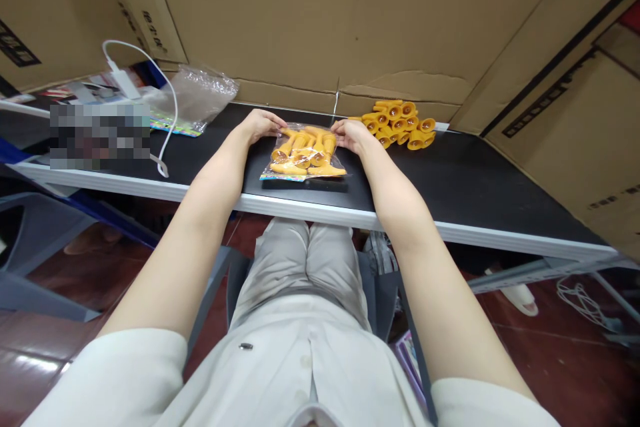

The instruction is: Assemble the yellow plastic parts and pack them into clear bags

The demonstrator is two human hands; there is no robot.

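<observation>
A clear plastic bag (306, 152) packed with several yellow horn-shaped pieces lies on the black tabletop in front of me, its printed coloured edge towards me. At the bag's far left corner, my left hand (263, 125) pinches the plastic between thumb and fingers. My right hand (353, 135) grips the far right corner in the same way. Just beyond my right hand, a pile of loose yellow horn-shaped pieces (399, 123) rests near the cardboard, most with their flared ends facing me.
Clear plastic bags (200, 93) lie at the left back. A white cable (175, 103) loops down over the table there, beside a blurred-out patch. Cardboard sheets (320, 20) wall the table's back and right side. The table's pale metal edge (310, 211) runs above my lap.
</observation>
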